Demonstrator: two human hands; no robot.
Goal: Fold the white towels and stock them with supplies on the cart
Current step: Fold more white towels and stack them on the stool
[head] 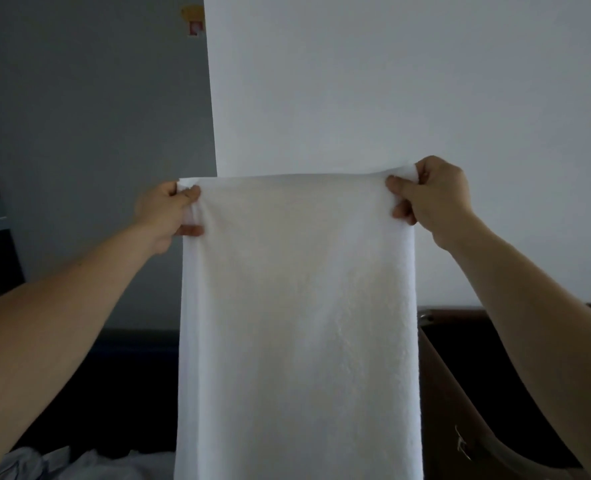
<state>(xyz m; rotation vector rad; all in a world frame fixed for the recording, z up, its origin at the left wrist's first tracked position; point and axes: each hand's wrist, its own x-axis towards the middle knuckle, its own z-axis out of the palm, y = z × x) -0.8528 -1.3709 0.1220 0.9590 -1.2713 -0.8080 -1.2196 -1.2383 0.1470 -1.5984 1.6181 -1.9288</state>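
A white towel (297,323) hangs straight down in front of me, stretched flat between both hands, and runs past the bottom of the view. My left hand (164,216) pinches its top left corner. Gripping the top right corner is my right hand (432,199), thumb in front of the cloth. Both arms are raised and held out at about chest height. The towel hides whatever lies behind its lower part.
A white wall (391,81) and a grey wall (96,116) stand ahead. To the lower right is a dark brown cart or bin (467,393) with a metal handle. Crumpled light fabric (79,465) lies at the bottom left.
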